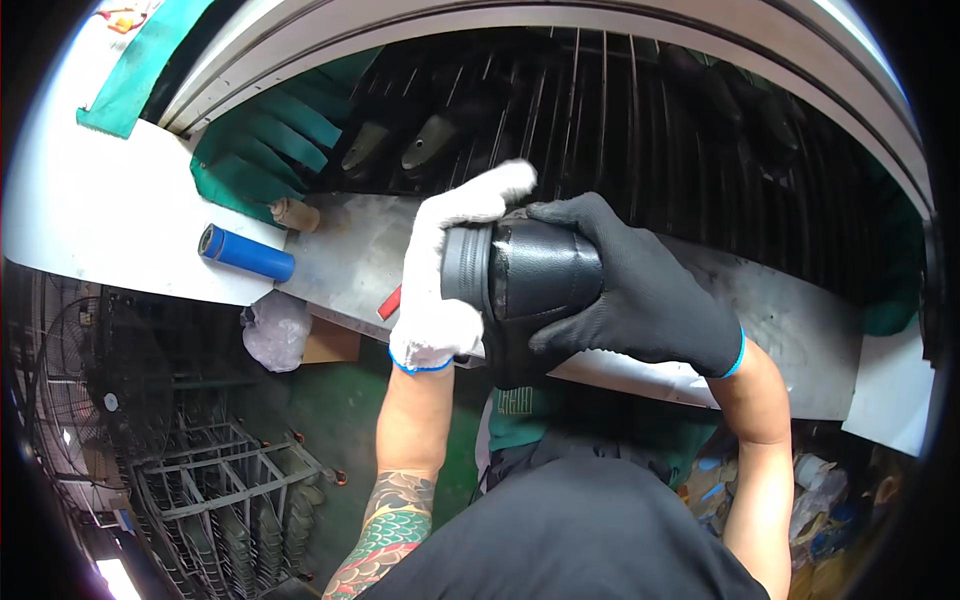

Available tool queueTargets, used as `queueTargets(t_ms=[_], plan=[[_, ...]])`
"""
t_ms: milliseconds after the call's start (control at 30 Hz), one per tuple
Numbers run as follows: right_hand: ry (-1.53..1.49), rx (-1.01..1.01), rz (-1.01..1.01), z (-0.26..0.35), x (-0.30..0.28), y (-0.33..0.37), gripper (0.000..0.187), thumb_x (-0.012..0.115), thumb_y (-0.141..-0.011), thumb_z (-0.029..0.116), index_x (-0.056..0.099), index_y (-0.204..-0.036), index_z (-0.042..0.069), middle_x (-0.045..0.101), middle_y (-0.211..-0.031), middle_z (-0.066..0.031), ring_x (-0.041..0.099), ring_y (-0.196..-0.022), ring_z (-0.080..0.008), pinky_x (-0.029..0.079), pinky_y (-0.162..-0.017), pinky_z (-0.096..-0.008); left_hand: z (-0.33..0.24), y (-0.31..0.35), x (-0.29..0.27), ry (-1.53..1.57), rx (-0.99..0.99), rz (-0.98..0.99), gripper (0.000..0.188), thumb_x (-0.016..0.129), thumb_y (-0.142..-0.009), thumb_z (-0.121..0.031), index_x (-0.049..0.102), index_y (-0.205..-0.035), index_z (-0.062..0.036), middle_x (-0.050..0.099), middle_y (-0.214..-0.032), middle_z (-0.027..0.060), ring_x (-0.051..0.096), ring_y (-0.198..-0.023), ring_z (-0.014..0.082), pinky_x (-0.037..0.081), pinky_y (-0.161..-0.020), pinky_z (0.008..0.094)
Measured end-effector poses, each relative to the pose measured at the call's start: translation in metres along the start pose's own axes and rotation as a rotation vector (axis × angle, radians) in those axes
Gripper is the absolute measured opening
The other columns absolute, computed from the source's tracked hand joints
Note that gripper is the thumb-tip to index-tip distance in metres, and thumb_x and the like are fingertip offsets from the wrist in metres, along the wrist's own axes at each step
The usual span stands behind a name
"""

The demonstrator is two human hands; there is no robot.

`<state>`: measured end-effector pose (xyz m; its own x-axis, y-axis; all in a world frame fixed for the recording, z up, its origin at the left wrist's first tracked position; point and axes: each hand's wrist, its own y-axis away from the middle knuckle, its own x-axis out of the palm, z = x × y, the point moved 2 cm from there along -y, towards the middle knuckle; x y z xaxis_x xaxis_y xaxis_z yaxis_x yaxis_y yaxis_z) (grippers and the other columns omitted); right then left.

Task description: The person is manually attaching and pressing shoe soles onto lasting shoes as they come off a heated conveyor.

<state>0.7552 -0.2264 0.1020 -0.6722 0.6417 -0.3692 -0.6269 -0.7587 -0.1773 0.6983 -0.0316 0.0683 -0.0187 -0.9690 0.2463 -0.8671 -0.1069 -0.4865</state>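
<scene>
Between my hands is a black leather shoe [545, 270] with a dark, ridged sole [466, 272], held over a metal ledge [345, 245]. My left hand [432, 270], in a white glove, presses its palm to the sole; the fingers stretch up past it and the thumb lies along the lower side. A black glove covers my right hand [650, 285], which wraps round the rounded leather end from the right. Part of the shoe is hidden behind both gloves. Just left of the white glove, a red thing [390, 302] sticks out over the ledge.
Beyond the ledge run dark parallel bars [600, 110], with greenish shoe lasts [430, 142] and dark shoe shapes [770, 120] on them. A blue cylinder [247, 252] and a small brown roll [295, 214] lie at left. Below them hangs a plastic bag [275, 332]; a metal rack [230, 475] stands lower left.
</scene>
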Motion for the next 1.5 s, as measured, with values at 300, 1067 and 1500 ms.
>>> queueTargets(t_ms=[300,1067,1500], plan=[[-0.037,0.039,-0.016,0.002,-0.002,0.001,0.08,0.093,-0.07,0.024,0.048,-0.133,0.003,0.072,-0.108,-0.0265,0.073,-0.105,-0.0428,0.058,-0.091,-0.0441,-0.001,0.005,0.008,0.33,-0.109,-0.16,0.081,0.072,-0.08,-0.028,0.041,-0.15,0.0,0.058,-0.139,0.0261,0.058,-0.125,0.0347,0.045,-0.112,0.0463],[-0.296,0.13,-0.065,-0.021,0.017,-0.021,0.09,0.095,-0.072,0.012,0.043,-0.145,0.002,0.069,-0.125,-0.012,0.069,-0.111,-0.0206,0.056,-0.097,-0.0368,0.01,0.009,-0.001,0.014,0.011,-0.289,0.058,0.042,-0.108,-0.031,0.047,-0.149,0.01,0.054,-0.151,0.0238,0.056,-0.134,0.0317,0.04,-0.118,0.0431],[-0.037,-0.588,-0.158,-0.011,0.02,0.007,0.079,0.095,-0.072,0.012,0.051,-0.137,0.009,0.062,-0.142,-0.0226,0.057,-0.137,-0.0403,0.046,-0.114,-0.0506,-0.019,0.074,0.009,-0.463,0.104,-0.188,0.092,0.084,-0.086,-0.027,0.037,-0.156,0.0092,0.052,-0.152,0.0231,0.057,-0.133,0.0313,0.046,-0.114,0.0439]])
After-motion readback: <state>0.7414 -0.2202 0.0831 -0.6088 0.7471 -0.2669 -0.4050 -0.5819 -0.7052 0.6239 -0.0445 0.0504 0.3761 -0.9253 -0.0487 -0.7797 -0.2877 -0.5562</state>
